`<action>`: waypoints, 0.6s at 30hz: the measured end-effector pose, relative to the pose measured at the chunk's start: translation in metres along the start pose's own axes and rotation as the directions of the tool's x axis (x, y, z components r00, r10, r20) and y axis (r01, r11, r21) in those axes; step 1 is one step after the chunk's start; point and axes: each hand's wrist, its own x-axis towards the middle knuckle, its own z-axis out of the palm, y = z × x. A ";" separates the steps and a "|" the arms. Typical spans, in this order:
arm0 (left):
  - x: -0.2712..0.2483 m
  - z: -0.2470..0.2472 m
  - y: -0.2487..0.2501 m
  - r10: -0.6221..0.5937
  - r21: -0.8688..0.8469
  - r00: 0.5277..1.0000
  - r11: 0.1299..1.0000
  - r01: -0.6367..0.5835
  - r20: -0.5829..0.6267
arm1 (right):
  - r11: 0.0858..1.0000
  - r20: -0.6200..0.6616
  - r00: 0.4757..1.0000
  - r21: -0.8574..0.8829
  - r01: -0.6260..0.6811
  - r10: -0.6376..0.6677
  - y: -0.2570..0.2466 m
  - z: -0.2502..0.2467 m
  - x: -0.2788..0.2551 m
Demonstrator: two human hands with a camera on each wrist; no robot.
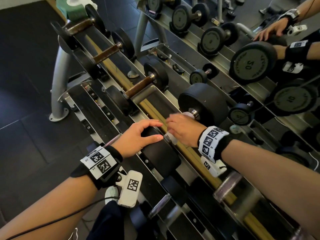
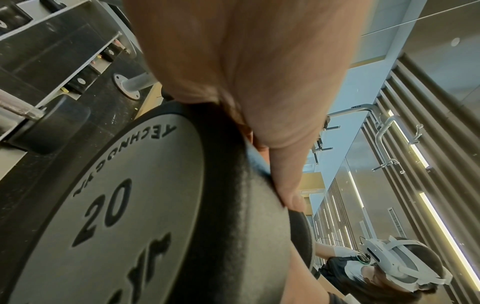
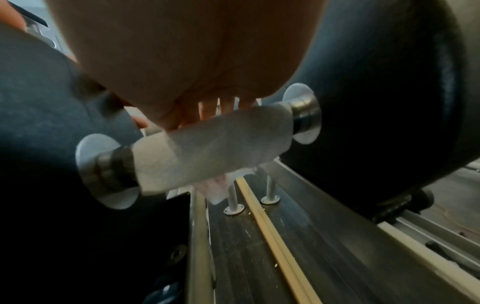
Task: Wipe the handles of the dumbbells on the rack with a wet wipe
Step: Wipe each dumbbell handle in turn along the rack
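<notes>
A black 20 dumbbell lies across the rack (image 1: 156, 94) in the head view. My left hand (image 1: 155, 130) rests over its near head (image 1: 161, 155), thumb and forefinger spread across the top. In the left wrist view the thumb (image 2: 288, 185) lies along the rim of that head (image 2: 124, 205). My right hand (image 1: 178, 129) grips a white wet wipe (image 1: 187, 114) wrapped round the handle, just short of the far head (image 1: 204, 101). In the right wrist view the wipe (image 3: 207, 148) covers the handle between its two steel collars (image 3: 303, 115); my fingers curl over it from above.
Three dumbbells with brown handles (image 1: 138, 85) sit further up the rack to the left. A chrome-handled one (image 1: 226, 186) lies close on the right. A green wipe pack (image 1: 74, 7) sits at the rack's far end. A mirror behind reflects dumbbells (image 1: 252, 61) and my arms.
</notes>
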 end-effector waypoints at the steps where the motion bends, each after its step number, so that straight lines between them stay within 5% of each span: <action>1: 0.000 0.000 0.000 0.000 -0.002 1.000 1.000 0.000 0.000 | 0.999 0.009 1.000 0.036 -0.007 0.007 -0.003 0.001 0.000; 8: -0.001 0.001 0.002 -0.012 -0.015 1.000 1.000 0.011 -0.017 | 0.991 0.049 0.998 -0.128 -0.034 0.040 0.021 0.004 -0.009; 11: -0.002 0.001 0.002 -0.009 -0.017 1.000 1.000 0.009 -0.021 | 0.993 0.004 0.994 0.012 -0.114 0.114 0.007 0.016 -0.011; 14: -0.002 0.001 0.003 -0.016 -0.001 1.000 1.000 0.016 -0.019 | 0.995 -0.053 0.998 0.103 -0.014 0.019 -0.010 0.030 -0.013; 18: -0.003 0.000 0.006 -0.021 -0.012 1.000 1.000 0.021 -0.007 | 0.998 0.084 0.995 0.037 -0.051 0.048 0.010 0.007 -0.010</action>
